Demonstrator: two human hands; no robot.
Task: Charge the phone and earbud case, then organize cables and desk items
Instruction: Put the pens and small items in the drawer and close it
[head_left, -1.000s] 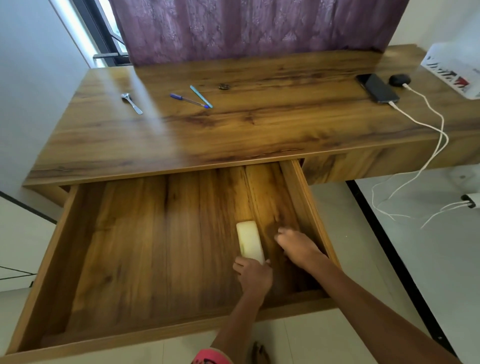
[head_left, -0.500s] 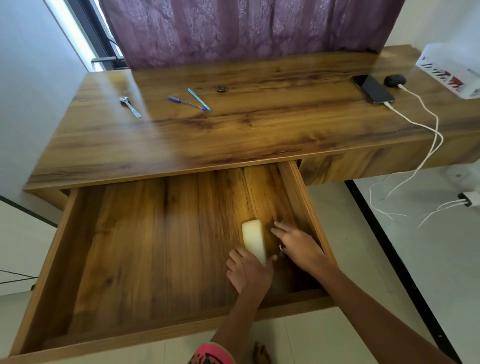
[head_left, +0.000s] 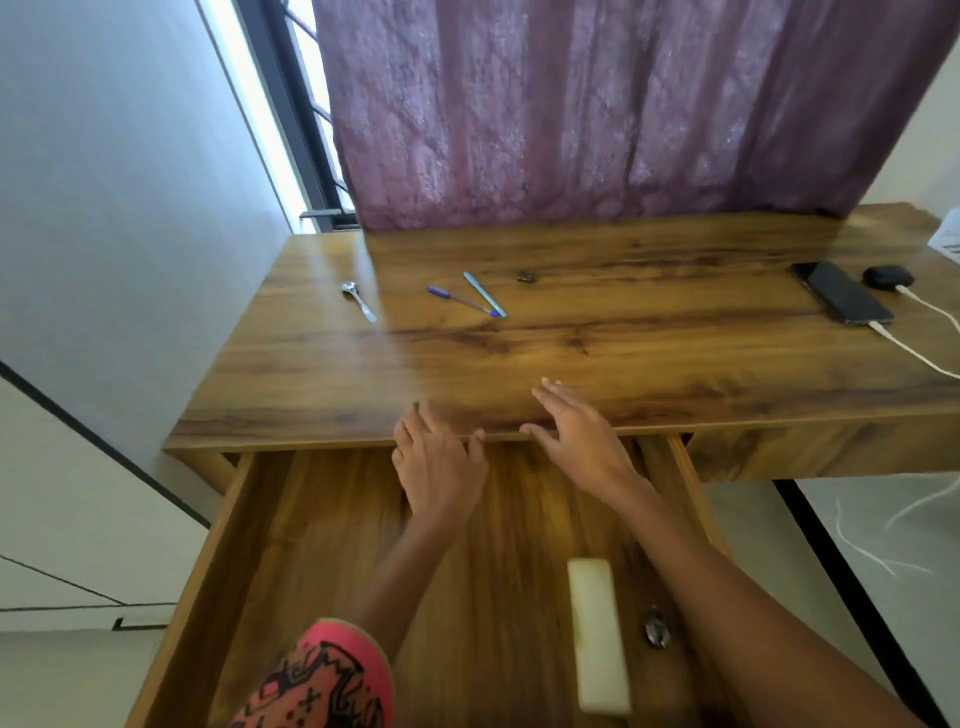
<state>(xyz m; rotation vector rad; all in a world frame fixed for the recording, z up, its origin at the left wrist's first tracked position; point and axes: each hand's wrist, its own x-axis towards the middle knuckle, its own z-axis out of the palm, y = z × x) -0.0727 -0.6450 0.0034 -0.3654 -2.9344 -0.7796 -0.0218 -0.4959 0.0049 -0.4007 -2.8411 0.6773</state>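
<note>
The black phone (head_left: 841, 300) lies at the desk's far right with a white cable (head_left: 914, 353) plugged into it. Beside it sits the black earbud case (head_left: 887, 276), also on a white cable. Two pens (head_left: 475, 300), a spoon (head_left: 359, 302) and a small dark object (head_left: 525, 277) lie on the desk top. The drawer (head_left: 322, 519) is pulled out; a white oblong object (head_left: 597, 634) and a small dark metal item (head_left: 657, 633) lie inside. My left hand (head_left: 436, 462) and my right hand (head_left: 576, 436) hover empty with fingers spread over the desk's front edge.
A purple curtain (head_left: 597, 104) hangs behind the desk (head_left: 597, 343). A white box corner (head_left: 948, 239) shows at the far right edge. Loose white cables (head_left: 878, 525) trail on the tiled floor to the right. A wall stands on the left.
Both hands let go of the white oblong object in the drawer and rose to the desk's front edge. The camera view tilted up and closer to the desk.
</note>
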